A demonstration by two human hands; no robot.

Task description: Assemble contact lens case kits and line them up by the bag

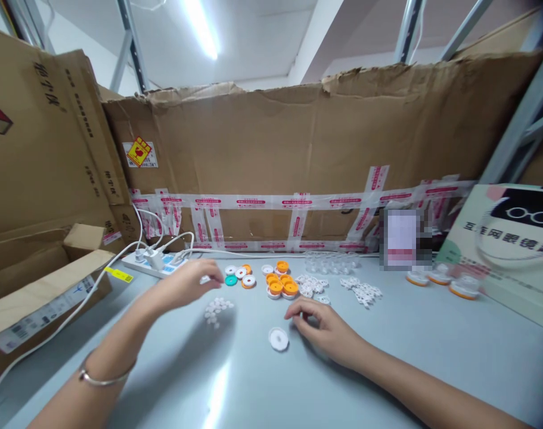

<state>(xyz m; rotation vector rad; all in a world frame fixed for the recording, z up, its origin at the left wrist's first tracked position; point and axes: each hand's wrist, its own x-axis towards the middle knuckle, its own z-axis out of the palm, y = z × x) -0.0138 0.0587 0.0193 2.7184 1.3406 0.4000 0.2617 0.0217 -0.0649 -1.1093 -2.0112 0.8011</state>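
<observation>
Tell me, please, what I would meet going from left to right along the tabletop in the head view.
Open cardboard box, white power strip, left hand, teal disc, lone white disc, right hand, heap of white perforated pieces, pale package printed with eyeglasses.

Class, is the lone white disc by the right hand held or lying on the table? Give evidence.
Lying on the table: the white disc shows its whole rim, and no finger of the right hand covers it.

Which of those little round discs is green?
The teal-green disc, just right of the left hand; its neighbouring discs are white or orange.
</observation>
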